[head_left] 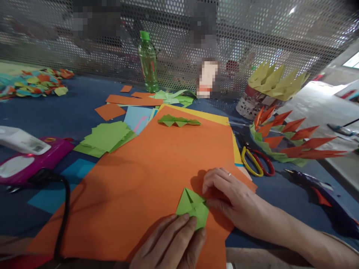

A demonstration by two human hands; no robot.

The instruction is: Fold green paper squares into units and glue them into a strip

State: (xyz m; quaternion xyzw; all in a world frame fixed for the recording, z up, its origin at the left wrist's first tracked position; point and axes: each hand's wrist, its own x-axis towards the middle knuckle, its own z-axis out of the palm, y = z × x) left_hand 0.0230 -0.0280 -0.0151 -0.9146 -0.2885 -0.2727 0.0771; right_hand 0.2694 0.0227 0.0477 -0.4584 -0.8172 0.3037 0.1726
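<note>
Keeping folds crisp calls for the left hand (172,244), laid flat, to steady the green paper (196,210) on the orange sheet (168,164) while the right hand (234,196), pinching its right corner, aligns edges.

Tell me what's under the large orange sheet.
Past the orange sheet, yellow paper shows at the far and right edges, plus a blue sliver and pale pink paper at the right. Blue sheets meet its left edge; anything under its middle is covered.
</note>
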